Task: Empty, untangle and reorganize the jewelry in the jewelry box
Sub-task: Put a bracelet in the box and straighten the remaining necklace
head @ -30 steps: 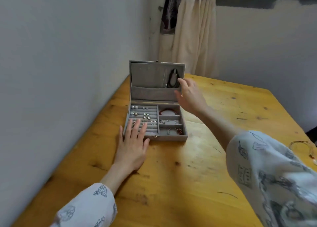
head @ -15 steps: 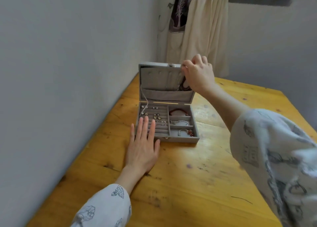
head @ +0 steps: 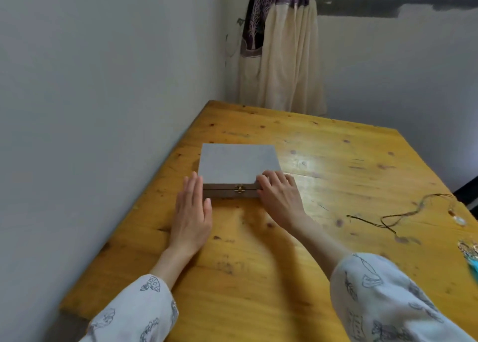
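Sitting shut on the wooden table (head: 336,160), the grey jewelry box (head: 238,164) has its lid down and a little brass clasp (head: 239,188) facing the person. The left hand (head: 192,212) lies flat, fingers straight, against the box's near left corner. The right hand (head: 280,194) rests relaxed fingers over the box's near right corner. A corded necklace (head: 413,212) lies well right of the box, cream curtain (head: 284,57) behind it.
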`<state>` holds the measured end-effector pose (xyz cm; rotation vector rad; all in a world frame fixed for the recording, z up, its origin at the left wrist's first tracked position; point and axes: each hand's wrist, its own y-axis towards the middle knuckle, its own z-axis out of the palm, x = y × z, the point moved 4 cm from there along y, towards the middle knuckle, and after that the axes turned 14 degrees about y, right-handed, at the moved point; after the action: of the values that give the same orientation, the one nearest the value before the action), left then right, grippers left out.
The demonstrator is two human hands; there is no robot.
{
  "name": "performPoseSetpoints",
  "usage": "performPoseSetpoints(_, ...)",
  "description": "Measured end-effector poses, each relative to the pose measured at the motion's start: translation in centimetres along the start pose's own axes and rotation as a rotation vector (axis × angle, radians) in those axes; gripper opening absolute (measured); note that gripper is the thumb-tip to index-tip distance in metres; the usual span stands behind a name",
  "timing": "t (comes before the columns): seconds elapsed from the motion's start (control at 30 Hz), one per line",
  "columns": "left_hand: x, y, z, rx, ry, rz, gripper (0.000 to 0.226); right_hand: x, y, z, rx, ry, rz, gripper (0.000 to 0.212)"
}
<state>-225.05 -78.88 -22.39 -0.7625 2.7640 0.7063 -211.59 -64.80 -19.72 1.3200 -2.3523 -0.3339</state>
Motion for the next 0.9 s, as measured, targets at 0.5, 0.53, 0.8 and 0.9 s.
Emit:
performPoseSetpoints(0.5, -3.2, 0.2, 2.1, 0.108, 0.32, 0.202, 0.054, -0.9, -2.1, 1.6, 0.057, 0.16, 0.038, 0.055)
performPoseSetpoints(0.53, -3.1, 0.1, 2.0, 0.096, 0.298, 0.206, 0.05, -0.9, -2.1, 1.6, 0.052, 0.163, 0.041, 0.054)
performPoseSetpoints(0.8, -3.3, 0.3, 1.5, -0.068, 0.23, 0.176, 0.011, -0.8, -2.0, 1.4, 0.0, 0.216, 0.047, 0.049)
performPoseSetpoints(0.9, -3.4, 1.7, 1.4, -0.107, 0.271, 0.105, 0.031, -0.9, -2.0, 1.4, 0.0, 0.216, 0.046, 0.049)
